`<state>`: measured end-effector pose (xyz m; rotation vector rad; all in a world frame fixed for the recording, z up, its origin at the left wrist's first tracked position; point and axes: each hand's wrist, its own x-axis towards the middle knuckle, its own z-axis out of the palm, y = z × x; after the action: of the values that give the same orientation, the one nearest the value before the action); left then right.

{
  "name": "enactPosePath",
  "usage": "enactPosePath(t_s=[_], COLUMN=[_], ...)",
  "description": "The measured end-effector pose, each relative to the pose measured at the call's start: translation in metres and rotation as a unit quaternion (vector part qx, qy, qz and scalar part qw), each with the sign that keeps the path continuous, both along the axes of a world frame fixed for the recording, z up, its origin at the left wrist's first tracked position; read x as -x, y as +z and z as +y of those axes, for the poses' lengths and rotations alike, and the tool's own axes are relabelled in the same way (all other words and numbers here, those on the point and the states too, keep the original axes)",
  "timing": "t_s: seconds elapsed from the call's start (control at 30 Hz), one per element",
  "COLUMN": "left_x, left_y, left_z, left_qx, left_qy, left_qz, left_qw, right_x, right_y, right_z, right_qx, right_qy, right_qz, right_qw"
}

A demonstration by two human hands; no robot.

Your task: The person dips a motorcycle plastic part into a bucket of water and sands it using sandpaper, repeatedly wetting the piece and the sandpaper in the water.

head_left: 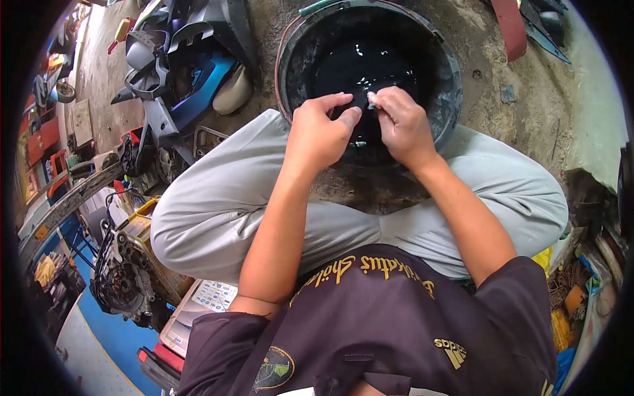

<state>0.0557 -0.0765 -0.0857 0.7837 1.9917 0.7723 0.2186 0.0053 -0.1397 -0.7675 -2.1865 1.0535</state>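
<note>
A round black bucket (450, 79) stands on the floor between my knees, with dark, shiny liquid (360, 66) in its bottom. Over its near side, my left hand (320, 132) is held with index finger and thumb apart, and nothing shows between them. Close by on the right, my right hand (406, 129) has its fingers pinched on a small whitish piece (371, 101). That piece is mostly covered by the fingertips, so its kind is unclear. The two hands do not touch each other.
Grey and blue motorcycle fairing parts (191, 79) lie left of the bucket. An engine casing (125, 280) sits by my left side, near a box with a keypad label (214, 297). A red strip (508, 30) lies at the upper right. Clutter fills the right side.
</note>
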Motion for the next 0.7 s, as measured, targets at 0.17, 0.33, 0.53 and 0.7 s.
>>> enactPosePath(t_s=[0.17, 0.33, 0.53, 0.7], left_x=[0.001, -0.002, 0.004, 0.008], left_y=[0.004, 0.008, 0.002, 0.000], left_z=[0.011, 0.017, 0.023, 0.022], left_qx=[0.030, 0.032, 0.025, 0.022], left_qy=[0.016, 0.008, 0.015, 0.007], left_qz=[-0.024, 0.012, -0.012, -0.015], left_qw=[0.999, 0.999, 1.000, 1.000], right_x=[0.001, -0.003, 0.009, 0.008], right_y=[-0.007, -0.012, -0.004, -0.007], right_z=[0.011, 0.020, 0.006, 0.015], right_qx=[-0.029, -0.101, -0.030, 0.014], right_qy=[-0.029, -0.043, -0.057, -0.041], right_qz=[-0.044, -0.081, -0.018, -0.022], right_qw=[0.998, 0.991, 0.998, 0.999])
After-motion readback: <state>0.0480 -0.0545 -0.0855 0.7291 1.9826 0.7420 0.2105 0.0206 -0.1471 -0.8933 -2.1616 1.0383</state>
